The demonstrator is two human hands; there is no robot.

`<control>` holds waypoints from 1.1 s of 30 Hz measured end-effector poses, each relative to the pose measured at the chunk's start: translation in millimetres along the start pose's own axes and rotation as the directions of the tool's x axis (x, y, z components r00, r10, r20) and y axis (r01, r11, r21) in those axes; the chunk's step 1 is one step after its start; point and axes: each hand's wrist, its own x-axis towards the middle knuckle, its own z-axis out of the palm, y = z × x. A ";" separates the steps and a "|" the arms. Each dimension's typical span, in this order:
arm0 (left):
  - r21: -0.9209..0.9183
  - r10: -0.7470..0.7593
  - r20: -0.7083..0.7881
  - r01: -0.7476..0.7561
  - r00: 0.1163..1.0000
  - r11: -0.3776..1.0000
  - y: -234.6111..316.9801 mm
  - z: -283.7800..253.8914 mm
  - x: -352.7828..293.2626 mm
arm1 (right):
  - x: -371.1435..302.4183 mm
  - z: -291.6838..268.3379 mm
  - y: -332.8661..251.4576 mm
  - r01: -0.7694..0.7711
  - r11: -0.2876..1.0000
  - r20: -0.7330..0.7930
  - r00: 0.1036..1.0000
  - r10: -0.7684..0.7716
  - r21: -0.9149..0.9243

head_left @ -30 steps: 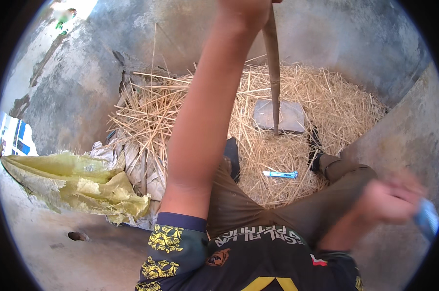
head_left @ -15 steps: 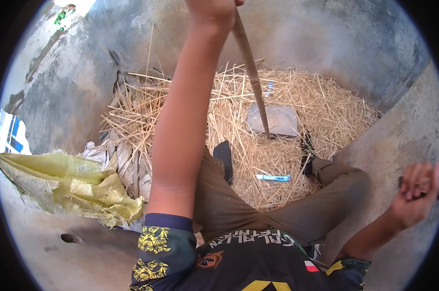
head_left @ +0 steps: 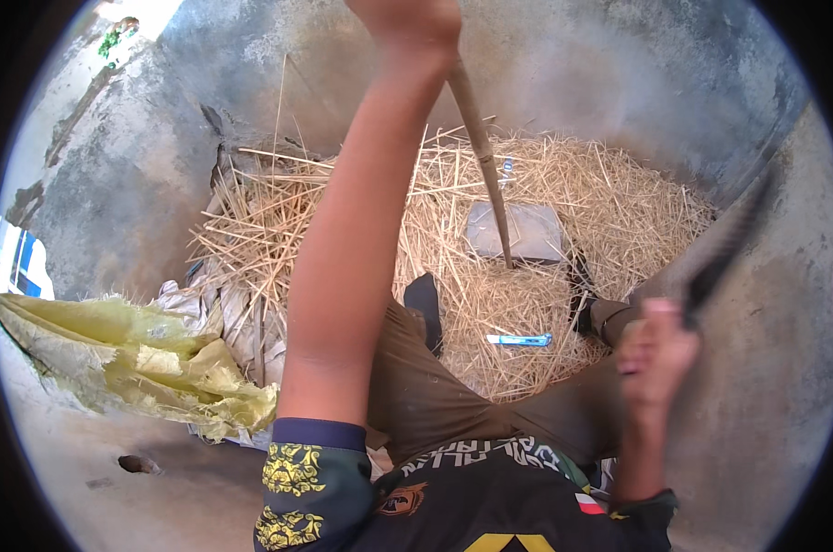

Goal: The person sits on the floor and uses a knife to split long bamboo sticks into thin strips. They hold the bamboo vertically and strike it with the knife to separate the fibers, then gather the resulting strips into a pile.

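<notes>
My left arm reaches up to the top edge, where my left hand is closed round a long brown stick; its fingers are mostly out of sight. The stick slants down, and its lower tip is at the near edge of a grey block lying on straw. On the right, my right hand grips a large dark-bladed knife. The blade is smeared by motion and points up and to the right, apart from the stick.
Thin straw-coloured sticks and shavings cover the floor between and beyond my legs. A blue box cutter lies on them. To the left is a torn yellow sack. Grey walls close in the far side.
My right hand has swung inward from the far right, and the long knife blade now shows above it. My left hand has come slightly lower; the stick's tip stays by the block.
</notes>
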 end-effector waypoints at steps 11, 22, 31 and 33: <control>0.012 0.239 0.070 -0.240 0.969 0.971 12.0 24.0 -40.1 | 10.8 17.0 28.1 0.671 0.732 -0.330 0.669 -0.666 -0.116; -0.259 -0.143 0.396 0.260 0.907 0.930 7.7 22.4 -14.7 | 12.8 -60.4 -112.8 0.521 0.852 -0.102 0.852 -0.514 0.052; -0.141 -0.025 0.450 0.098 0.893 0.985 19.6 22.0 -24.3 | 22.8 54.1 61.2 0.439 0.865 -0.168 0.859 -0.483 -0.244; -0.142 -0.052 0.438 0.127 0.897 0.982 15.0 26.9 -26.8 | -4.8 45.1 146.9 -0.696 0.688 0.472 0.546 0.692 -0.205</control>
